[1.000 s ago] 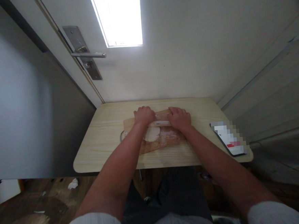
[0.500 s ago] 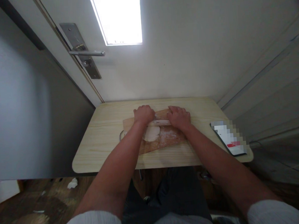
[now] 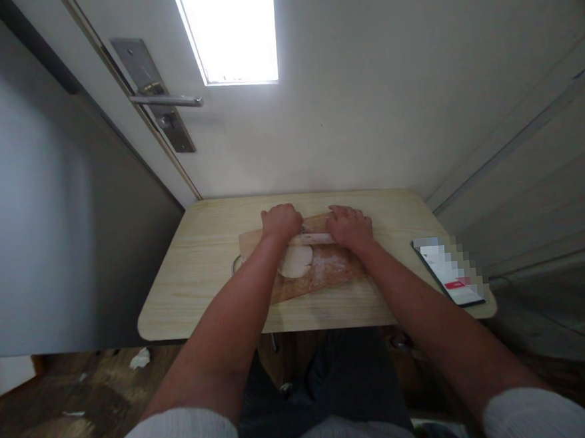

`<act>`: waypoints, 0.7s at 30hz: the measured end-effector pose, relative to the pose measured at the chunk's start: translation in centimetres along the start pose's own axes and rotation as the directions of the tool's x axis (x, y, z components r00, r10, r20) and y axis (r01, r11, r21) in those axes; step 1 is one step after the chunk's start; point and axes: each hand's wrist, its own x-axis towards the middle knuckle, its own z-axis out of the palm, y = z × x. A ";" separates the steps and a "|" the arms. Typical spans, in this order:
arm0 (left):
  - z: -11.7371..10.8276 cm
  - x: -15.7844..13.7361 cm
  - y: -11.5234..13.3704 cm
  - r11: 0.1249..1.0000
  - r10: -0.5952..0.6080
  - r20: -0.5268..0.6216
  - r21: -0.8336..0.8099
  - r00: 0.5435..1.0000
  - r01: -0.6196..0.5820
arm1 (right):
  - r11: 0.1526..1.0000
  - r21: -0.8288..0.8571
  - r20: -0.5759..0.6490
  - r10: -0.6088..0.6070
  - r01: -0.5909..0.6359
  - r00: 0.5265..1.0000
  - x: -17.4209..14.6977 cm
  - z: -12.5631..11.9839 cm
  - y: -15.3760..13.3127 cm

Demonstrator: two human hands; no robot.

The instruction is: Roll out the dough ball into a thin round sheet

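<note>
Compared with the earlier frame, the door handle [image 3: 171, 101] sits slightly higher in view; the grip is unchanged. The left hand [image 3: 281, 222] and right hand [image 3: 350, 227] curl closed over the rolling pin [image 3: 316, 238]. The dough [image 3: 295, 262] lies at its 7 o'clock, on the cutting board [image 3: 329, 271].

The frame is dim, its pane [image 3: 232, 33] at upper centre blown out to white, glow spilling onto the door [image 3: 362, 74]. A bluish sheen marks the grey panel [image 3: 20, 198] at left. Shadow darkens the lower corners; dough [image 3: 294, 263] detail is soft; wide-angle distortion stretches the edges.
</note>
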 end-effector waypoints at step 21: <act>-0.1 -1.4 0.2 1.000 0.024 -0.060 0.010 0.998 -0.024 | 1.000 -0.014 -0.008 -0.016 0.016 1.000 -1.3 -0.6 -0.2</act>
